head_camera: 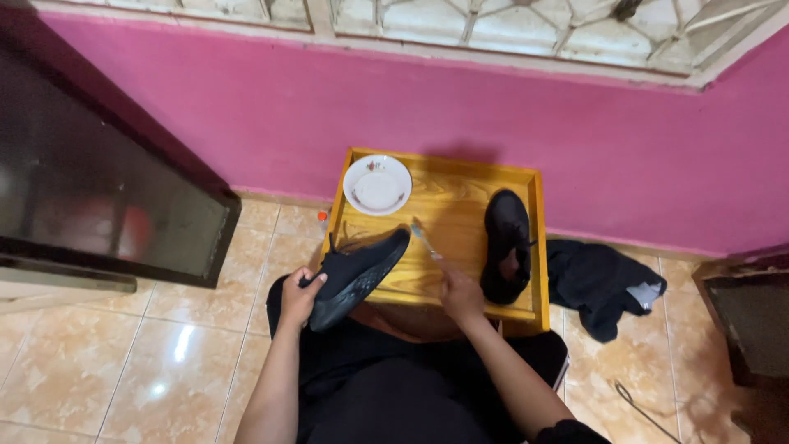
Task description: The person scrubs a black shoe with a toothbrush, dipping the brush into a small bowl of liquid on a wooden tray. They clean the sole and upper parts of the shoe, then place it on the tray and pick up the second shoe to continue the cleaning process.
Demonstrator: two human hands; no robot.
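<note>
Over the near left bench edge my left hand (pixel 297 298) grasps a black shoe (pixel 359 275); right hand (pixel 459 294) clenches a toothbrush (pixel 425 240). Shoe could slip if scrubbed hard.

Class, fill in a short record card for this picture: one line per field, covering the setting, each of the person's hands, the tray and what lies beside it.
Setting: tiled floor below a pink wall
Left hand: grips a black shoe at its heel, sole turned up and toe over the tray
Right hand: holds a small brush, bristles near the shoe's toe, not clearly touching
Tray: yellow wood; bears a white saucer and a second black shoe
Beside tray: dark cloth on the floor to the right
</note>
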